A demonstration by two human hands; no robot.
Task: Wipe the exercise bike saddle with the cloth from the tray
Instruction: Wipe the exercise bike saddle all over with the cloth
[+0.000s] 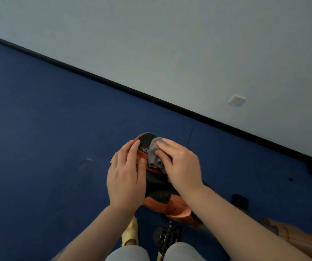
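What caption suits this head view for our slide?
Right hand presses a grey cloth on the orange-and-black saddle while the left hand steadies it.

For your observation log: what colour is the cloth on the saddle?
Grey; the cloth shows best in the head view.
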